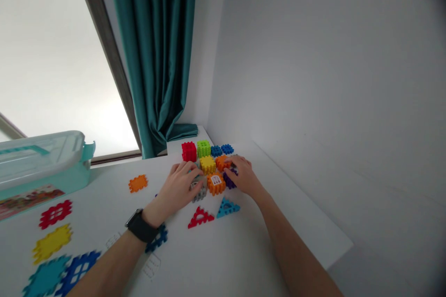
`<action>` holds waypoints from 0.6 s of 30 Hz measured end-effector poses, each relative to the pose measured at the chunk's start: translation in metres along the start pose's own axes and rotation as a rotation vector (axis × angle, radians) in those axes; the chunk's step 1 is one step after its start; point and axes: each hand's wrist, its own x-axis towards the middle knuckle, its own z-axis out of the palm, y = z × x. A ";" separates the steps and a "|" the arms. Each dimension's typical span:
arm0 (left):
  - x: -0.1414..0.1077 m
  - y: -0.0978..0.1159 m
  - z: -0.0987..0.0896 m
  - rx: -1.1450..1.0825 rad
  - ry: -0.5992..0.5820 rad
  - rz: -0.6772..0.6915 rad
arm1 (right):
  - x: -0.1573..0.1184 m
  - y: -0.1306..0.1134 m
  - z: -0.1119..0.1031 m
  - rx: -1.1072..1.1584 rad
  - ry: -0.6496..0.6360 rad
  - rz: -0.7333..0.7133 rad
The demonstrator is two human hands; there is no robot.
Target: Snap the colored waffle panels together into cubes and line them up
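My left hand [181, 182] curls over a grey toothed cube [199, 191], the thumb along its front and the fingers at its back. My right hand [245, 175] reaches in from the other side. Its fingers rest at an orange cube [221, 162], and its thumb lies over a purple cube [230, 179]. Between the hands sit a yellow cube [208, 164] and an orange cube with a white printed face [216, 183]. Behind them stand a red cube [189, 151] and a lime green cube [204, 148]. My fingers partly cover the blocks they touch.
Two blue pieces [222, 150] lie at the back. In front are a red triangle [200, 217] and a light blue triangle [228, 207]. Several flat toothed panels [52, 242] lie at left, near a lidded teal box [77, 174]. The table edge [303, 204] runs along the right wall.
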 end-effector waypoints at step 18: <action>-0.072 -0.038 -0.040 0.099 -0.036 -0.100 | -0.018 -0.084 0.015 0.041 -0.019 -0.256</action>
